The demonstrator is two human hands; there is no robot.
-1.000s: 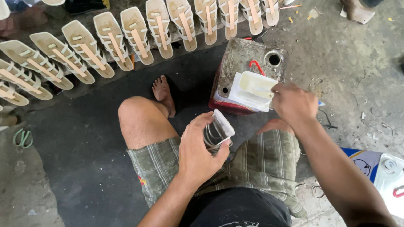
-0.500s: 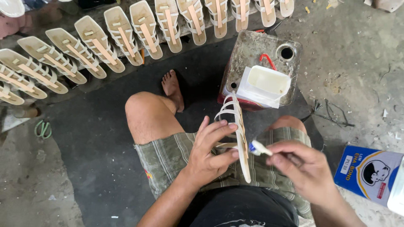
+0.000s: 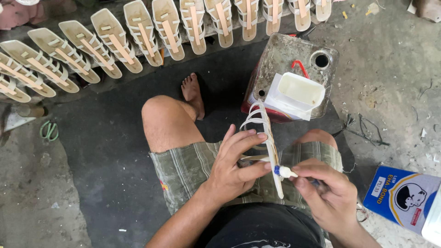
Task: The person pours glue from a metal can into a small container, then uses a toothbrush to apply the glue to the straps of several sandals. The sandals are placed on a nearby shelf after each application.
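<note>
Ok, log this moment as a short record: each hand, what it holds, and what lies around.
left hand: grips a strappy pale sandal on edge over the lap
right hand: holds a small brush, its white tip against the sandal's sole edge
container: white open tub on top of a grimy metal can
row: matching sandals lined up in an arc on the floor
right side: blue and white tin on the floor
floor left: green scissors
</note>
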